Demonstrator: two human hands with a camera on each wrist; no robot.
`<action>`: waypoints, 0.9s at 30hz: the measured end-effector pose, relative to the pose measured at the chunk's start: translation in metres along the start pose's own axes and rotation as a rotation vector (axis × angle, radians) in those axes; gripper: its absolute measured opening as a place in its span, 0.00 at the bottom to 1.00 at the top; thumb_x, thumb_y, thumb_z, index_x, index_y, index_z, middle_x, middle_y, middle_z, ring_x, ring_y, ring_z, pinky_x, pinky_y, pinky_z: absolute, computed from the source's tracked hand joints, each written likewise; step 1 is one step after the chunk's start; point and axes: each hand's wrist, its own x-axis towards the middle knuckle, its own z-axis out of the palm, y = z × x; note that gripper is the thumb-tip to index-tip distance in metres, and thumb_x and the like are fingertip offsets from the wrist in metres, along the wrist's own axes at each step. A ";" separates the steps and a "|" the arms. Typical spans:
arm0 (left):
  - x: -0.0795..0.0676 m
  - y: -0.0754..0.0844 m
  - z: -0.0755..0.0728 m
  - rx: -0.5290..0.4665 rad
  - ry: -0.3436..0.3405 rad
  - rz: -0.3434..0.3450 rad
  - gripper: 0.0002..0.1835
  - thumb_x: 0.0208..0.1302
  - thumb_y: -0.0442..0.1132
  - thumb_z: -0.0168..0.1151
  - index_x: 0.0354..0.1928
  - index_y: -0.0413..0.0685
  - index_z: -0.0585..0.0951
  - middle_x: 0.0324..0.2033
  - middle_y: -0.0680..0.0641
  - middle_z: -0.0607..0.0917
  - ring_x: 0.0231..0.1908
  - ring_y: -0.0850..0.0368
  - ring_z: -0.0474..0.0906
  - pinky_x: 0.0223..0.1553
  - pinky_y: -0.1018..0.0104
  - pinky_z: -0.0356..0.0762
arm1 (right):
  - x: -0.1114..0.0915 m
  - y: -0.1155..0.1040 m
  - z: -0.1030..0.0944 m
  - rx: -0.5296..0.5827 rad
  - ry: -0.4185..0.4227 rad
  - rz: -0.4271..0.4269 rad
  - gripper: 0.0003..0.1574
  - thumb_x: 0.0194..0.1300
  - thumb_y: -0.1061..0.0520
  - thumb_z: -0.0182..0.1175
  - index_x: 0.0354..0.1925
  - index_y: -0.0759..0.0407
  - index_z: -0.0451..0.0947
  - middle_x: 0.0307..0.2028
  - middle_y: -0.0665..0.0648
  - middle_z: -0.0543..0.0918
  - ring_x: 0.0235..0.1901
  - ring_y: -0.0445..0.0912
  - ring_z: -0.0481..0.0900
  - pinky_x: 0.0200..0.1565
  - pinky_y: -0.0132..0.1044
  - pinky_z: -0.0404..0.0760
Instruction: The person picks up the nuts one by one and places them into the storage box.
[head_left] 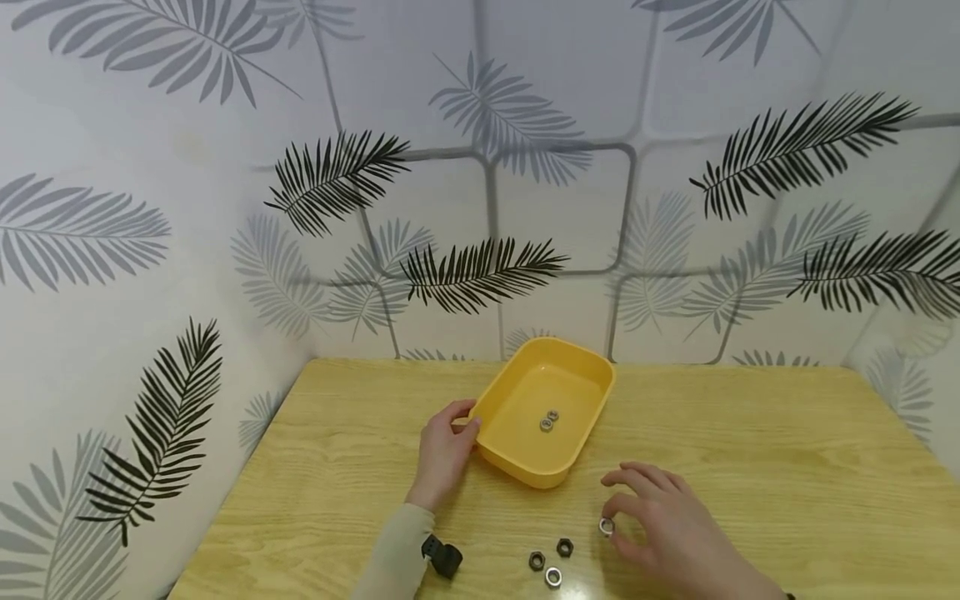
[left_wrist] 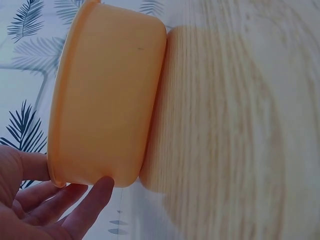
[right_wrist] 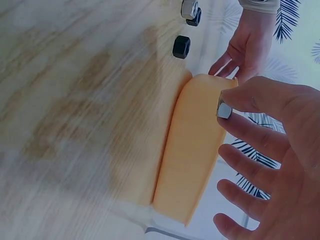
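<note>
A yellow plastic tray [head_left: 517, 392] stands on the wooden table, with two hex nuts [head_left: 550, 420] on its floor. My left hand [head_left: 444, 454] grips the tray's left rim, thumb on the rim and fingers against the outer wall, as the left wrist view shows. Beyond the tray's near right side, my right hand [head_left: 667, 525] pinches a silver nut [head_left: 606, 527] between thumb and index finger; the other fingers spread apart. In the right wrist view the pinched nut [right_wrist: 224, 109] appears in front of the tray wall.
Three loose nuts lie near the table's front: a dark nut [head_left: 565, 547], another dark nut [head_left: 537, 561] and a silver nut [head_left: 553, 577]. A leaf-patterned wall covering [head_left: 555, 208] rises behind the wooden table [head_left: 750, 433]. A black band [head_left: 442, 557] is on the left wrist.
</note>
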 end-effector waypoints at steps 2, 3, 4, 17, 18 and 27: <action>0.001 0.001 -0.001 0.005 -0.005 0.008 0.17 0.70 0.35 0.59 0.59 0.39 0.79 0.51 0.40 0.81 0.42 0.49 0.83 0.36 0.64 0.84 | 0.001 0.001 -0.002 -0.003 0.015 0.004 0.14 0.50 0.52 0.74 0.32 0.36 0.80 0.52 0.46 0.79 0.57 0.54 0.73 0.51 0.60 0.73; 0.002 0.001 -0.002 0.004 -0.009 0.009 0.17 0.70 0.35 0.59 0.59 0.39 0.79 0.51 0.39 0.81 0.42 0.49 0.83 0.36 0.64 0.84 | 0.002 0.001 -0.003 -0.010 0.022 0.007 0.14 0.49 0.52 0.74 0.31 0.36 0.80 0.51 0.46 0.79 0.57 0.54 0.73 0.51 0.60 0.73; 0.002 0.002 -0.003 0.001 -0.012 0.012 0.17 0.70 0.35 0.59 0.59 0.38 0.79 0.51 0.39 0.81 0.42 0.48 0.83 0.36 0.63 0.84 | 0.003 0.002 -0.004 -0.018 0.030 0.011 0.14 0.49 0.52 0.75 0.31 0.36 0.80 0.51 0.46 0.79 0.57 0.54 0.73 0.51 0.59 0.73; 0.003 0.004 -0.003 -0.007 -0.022 0.016 0.17 0.70 0.35 0.59 0.59 0.38 0.78 0.51 0.39 0.81 0.43 0.47 0.83 0.37 0.62 0.84 | 0.012 0.007 -0.019 -0.050 0.071 0.040 0.13 0.49 0.52 0.75 0.31 0.37 0.80 0.51 0.48 0.80 0.58 0.56 0.72 0.55 0.60 0.71; 0.003 0.003 -0.003 -0.007 -0.021 0.015 0.17 0.70 0.35 0.59 0.59 0.38 0.78 0.51 0.39 0.81 0.43 0.47 0.83 0.37 0.62 0.84 | 0.013 0.008 -0.020 -0.049 0.077 0.039 0.13 0.49 0.52 0.75 0.31 0.37 0.80 0.51 0.48 0.80 0.58 0.56 0.72 0.54 0.61 0.71; 0.002 0.003 -0.002 -0.016 -0.019 -0.008 0.17 0.70 0.35 0.59 0.59 0.38 0.78 0.51 0.39 0.81 0.43 0.48 0.83 0.37 0.61 0.85 | 0.018 0.011 -0.026 -0.048 0.118 0.036 0.13 0.49 0.53 0.74 0.31 0.39 0.80 0.50 0.50 0.80 0.58 0.57 0.72 0.51 0.62 0.72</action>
